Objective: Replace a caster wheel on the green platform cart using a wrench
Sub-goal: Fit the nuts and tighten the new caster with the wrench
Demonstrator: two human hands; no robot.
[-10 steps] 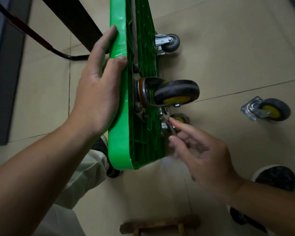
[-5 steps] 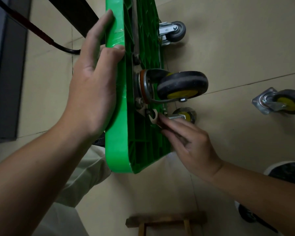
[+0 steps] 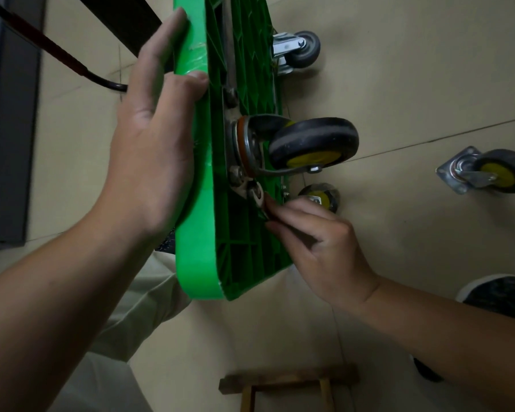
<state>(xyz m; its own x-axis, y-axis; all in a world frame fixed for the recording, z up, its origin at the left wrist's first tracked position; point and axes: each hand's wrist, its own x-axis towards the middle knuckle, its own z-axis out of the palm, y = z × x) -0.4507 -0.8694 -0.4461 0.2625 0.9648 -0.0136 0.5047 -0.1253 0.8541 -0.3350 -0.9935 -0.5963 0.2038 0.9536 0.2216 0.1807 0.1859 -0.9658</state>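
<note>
The green platform cart [image 3: 198, 263] stands on its edge on the floor, underside facing right. My left hand [image 3: 155, 144] grips its upper rim, fingers wrapped over the edge. A black caster with a yellow hub [image 3: 312, 142] is mounted on the underside by a metal plate. My right hand [image 3: 315, 242] pinches a small wrench [image 3: 257, 197], whose head sits on a bolt at the plate's lower corner. A loose caster wheel [image 3: 494, 171] lies on the floor to the right.
A grey caster [image 3: 299, 50] is fixed further up the cart, and another yellow-hub caster [image 3: 320, 197] shows behind my right hand. The cart's black handle bar [image 3: 57, 50] runs at upper left. A wooden stool [image 3: 286, 382] stands below, and a shoe [image 3: 500, 295] is at right.
My right hand closed in from open fingers to a pinch on the wrench and set its head on the bolt. The left hand kept its grip on the cart rim.
</note>
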